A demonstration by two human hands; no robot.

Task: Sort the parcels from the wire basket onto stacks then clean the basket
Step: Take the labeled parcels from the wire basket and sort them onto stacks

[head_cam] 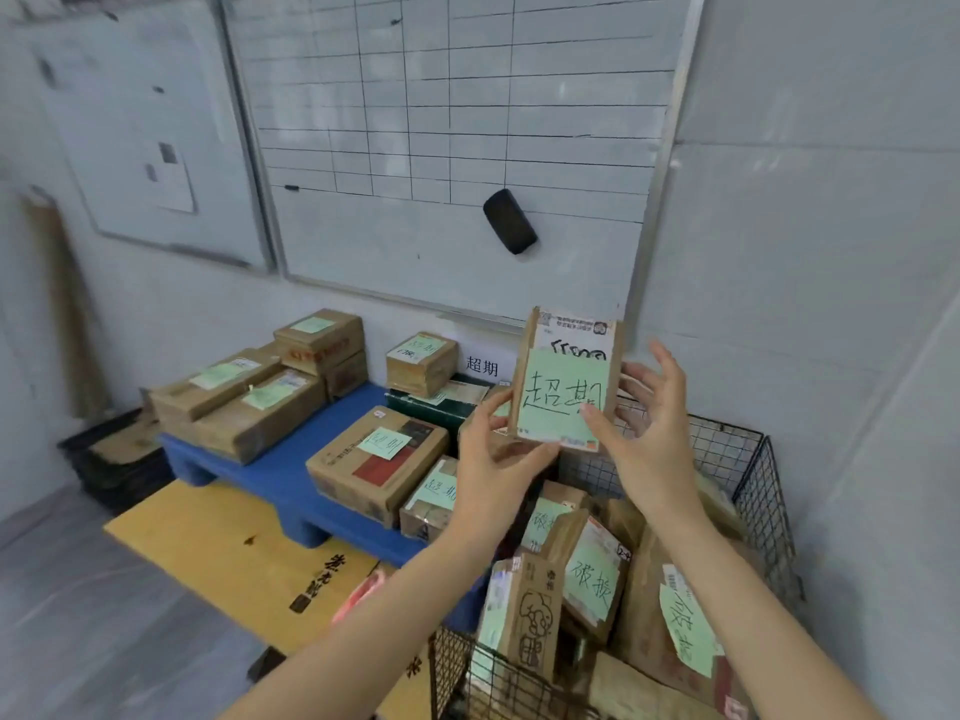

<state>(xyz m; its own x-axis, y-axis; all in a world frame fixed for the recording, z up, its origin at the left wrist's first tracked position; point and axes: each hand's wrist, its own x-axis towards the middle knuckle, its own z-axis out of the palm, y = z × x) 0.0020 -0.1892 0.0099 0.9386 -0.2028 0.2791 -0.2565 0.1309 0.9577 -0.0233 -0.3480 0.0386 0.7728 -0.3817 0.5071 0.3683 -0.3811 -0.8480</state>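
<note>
— So, where is the parcel?
— Entry 1. Parcel (571, 340) upright, front toward you, at 3 o'clock just off the centre of view. It is held in the air over the far rim of the basket (758, 491). Green note (556, 407) on its front, handwritten 超期.
— Left hand?
— Your left hand (493, 449) comes in from 7 o'clock. Fingers curled round the parcel's lower left corner and bottom edge, gripping it.
— Right hand?
— Your right hand (649, 439) comes in from 5 o'clock. Fingers spread wide. Thumb tip lies on the note's lower right; the others stand splayed beside the parcel's right edge. Whether they touch it: cannot tell.
— Basket contents?
— Basket sits at 5 o'clock. More parcels (592, 579) inside, several on end, most with green notes.
— Stacks?
— Blue pallet (291, 475) at 8 o'clock carries cartons (376, 465) with green notes, some stacked two high at its far end. Printed sign (482, 366) reading 超期 on the wall, at 9 o'clock just beside the held parcel. Whiteboard (457, 122) at 12 o'clock, black eraser (509, 220) stuck on it. Yellow board (208, 543) on the floor at 7 o'clock, partly under the pallet.
</note>
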